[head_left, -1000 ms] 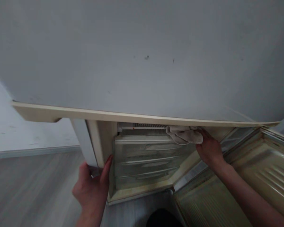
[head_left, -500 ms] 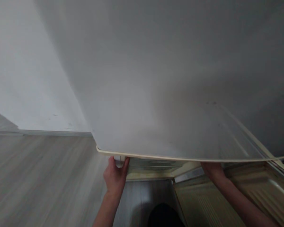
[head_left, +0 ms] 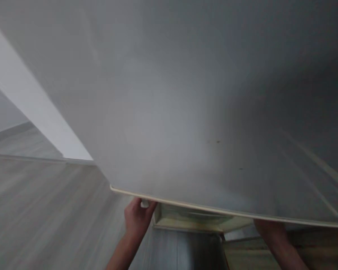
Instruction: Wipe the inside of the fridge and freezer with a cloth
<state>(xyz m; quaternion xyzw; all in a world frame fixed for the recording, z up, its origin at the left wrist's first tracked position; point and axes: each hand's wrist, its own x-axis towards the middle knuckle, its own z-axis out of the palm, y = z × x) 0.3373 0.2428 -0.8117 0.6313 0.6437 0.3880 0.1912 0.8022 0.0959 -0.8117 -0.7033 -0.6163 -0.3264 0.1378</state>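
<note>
A large glossy grey panel [head_left: 157,123] with a thin cream rim [head_left: 186,204] fills most of the head view. At its lower left edge, my left hand [head_left: 138,215] is raised, thumb and fingers curled round a small pale piece [head_left: 144,203] just below the rim. Its fingertips go out of sight behind the panel. My right hand [head_left: 270,228] reaches under the rim on the right; its fingers are hidden there. Between the hands, below the rim, shows a cream, box-like compartment [head_left: 191,223] with greenish, see-through parts inside.
Grey wood-look floor [head_left: 59,210] spreads on the left, with a white wall [head_left: 30,97] above it. At the lower right lies a dim, yellowish-brown surface [head_left: 242,255] under my right forearm. A dark shadow [head_left: 205,251] falls on the floor below the compartment.
My view has shifted, so the panel fills more of it and its rim sits lower and more tilted. Both hands stay under the rim. Less of the ribbed surface at the lower right shows.
</note>
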